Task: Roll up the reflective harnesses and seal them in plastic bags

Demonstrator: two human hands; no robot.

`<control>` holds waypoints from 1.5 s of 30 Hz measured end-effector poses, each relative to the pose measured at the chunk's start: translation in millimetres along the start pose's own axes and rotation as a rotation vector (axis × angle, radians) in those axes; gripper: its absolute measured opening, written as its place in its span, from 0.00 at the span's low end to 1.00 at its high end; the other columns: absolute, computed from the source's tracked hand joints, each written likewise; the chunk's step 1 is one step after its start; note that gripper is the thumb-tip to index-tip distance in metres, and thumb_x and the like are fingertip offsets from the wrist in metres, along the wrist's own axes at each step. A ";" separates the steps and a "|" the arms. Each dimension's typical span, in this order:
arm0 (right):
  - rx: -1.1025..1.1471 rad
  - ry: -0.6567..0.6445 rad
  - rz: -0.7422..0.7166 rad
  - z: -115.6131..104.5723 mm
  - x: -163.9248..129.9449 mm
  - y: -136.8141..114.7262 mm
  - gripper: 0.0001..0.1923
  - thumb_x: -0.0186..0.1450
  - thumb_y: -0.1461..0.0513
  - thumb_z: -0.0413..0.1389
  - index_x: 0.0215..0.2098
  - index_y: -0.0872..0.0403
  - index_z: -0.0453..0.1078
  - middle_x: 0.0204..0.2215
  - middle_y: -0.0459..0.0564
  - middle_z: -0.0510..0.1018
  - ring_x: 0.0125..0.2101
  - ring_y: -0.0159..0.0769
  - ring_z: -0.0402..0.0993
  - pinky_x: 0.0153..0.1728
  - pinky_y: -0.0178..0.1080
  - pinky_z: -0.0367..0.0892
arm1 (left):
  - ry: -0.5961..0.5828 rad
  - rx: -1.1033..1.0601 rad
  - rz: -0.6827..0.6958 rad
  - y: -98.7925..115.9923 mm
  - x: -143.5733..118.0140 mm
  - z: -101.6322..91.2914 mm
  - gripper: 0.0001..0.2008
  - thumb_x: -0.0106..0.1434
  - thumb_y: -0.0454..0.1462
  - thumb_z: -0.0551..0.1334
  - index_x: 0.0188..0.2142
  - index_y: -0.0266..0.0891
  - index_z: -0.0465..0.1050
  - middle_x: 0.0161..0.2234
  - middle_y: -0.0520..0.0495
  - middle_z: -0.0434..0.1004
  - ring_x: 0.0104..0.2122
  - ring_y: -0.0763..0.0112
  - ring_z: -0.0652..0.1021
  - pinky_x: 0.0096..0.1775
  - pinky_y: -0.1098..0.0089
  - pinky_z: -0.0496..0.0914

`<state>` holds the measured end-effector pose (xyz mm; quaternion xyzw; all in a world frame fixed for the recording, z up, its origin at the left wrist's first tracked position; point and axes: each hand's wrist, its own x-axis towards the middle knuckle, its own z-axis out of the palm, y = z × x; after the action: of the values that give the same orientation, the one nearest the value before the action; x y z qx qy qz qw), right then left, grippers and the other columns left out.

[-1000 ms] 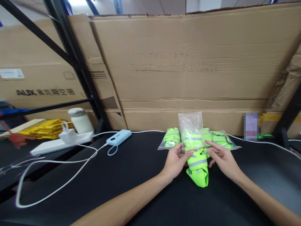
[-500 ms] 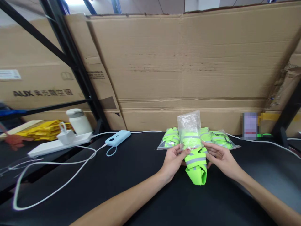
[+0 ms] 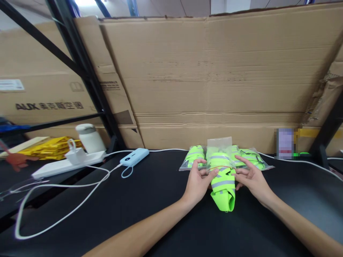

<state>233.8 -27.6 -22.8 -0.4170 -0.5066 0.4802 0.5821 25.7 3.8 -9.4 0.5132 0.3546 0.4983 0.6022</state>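
A warehouse packing bench: big cardboard cartons (image 3: 214, 71) stacked behind black steel racking (image 3: 85, 78).

A black table (image 3: 150, 200) is carrying everything. Bagged green vests (image 3: 248, 157) are lying at 1 o'clock, along the far edge, with a rolled vest (image 3: 223, 191) resting just in front of them. A blue power bank (image 3: 134, 157) is sitting at 11 o'clock. A white power strip (image 3: 66, 164) is lying at 10 o'clock, a white jar (image 3: 89, 137) standing behind it. White cables (image 3: 66, 210) are trailing toward 9 o'clock.
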 end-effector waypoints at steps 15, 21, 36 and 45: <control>-0.102 0.159 0.048 -5.6 1.8 -4.8 0.34 0.48 0.50 0.72 0.51 0.56 0.76 0.26 0.48 0.82 0.22 0.40 0.79 0.20 0.40 0.76 | -0.419 0.571 0.320 12.8 -13.8 -6.8 0.45 0.50 0.49 0.77 0.63 0.45 0.61 0.55 0.39 0.75 0.50 0.51 0.78 0.53 0.54 0.72; -0.087 0.207 0.056 -5.8 2.3 -5.7 0.32 0.46 0.53 0.73 0.47 0.54 0.74 0.19 0.42 0.78 0.20 0.39 0.78 0.21 0.39 0.76 | -0.410 0.833 0.356 12.3 -15.5 -6.7 0.54 0.43 0.53 0.78 0.66 0.51 0.61 0.64 0.43 0.66 0.56 0.49 0.73 0.58 0.52 0.67; 0.066 0.052 0.154 -4.1 -1.3 -9.4 0.31 0.56 0.50 0.71 0.54 0.53 0.74 0.35 0.53 0.86 0.34 0.43 0.83 0.31 0.39 0.78 | -0.187 0.677 0.321 2.4 -6.5 -7.8 0.36 0.53 0.47 0.74 0.60 0.46 0.72 0.43 0.46 0.78 0.31 0.67 0.70 0.37 0.66 0.69; 0.036 -0.005 0.152 -1.3 -2.2 -7.3 0.38 0.52 0.51 0.74 0.58 0.51 0.71 0.42 0.54 0.84 0.41 0.48 0.83 0.39 0.46 0.79 | -0.166 0.708 0.392 1.3 -4.0 -11.2 0.33 0.56 0.48 0.72 0.60 0.43 0.73 0.43 0.45 0.78 0.31 0.68 0.69 0.36 0.67 0.69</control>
<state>236.0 -31.2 -16.3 -0.4424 -0.4665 0.5330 0.5501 13.8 2.8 -11.0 0.7848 0.3499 0.4078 0.3089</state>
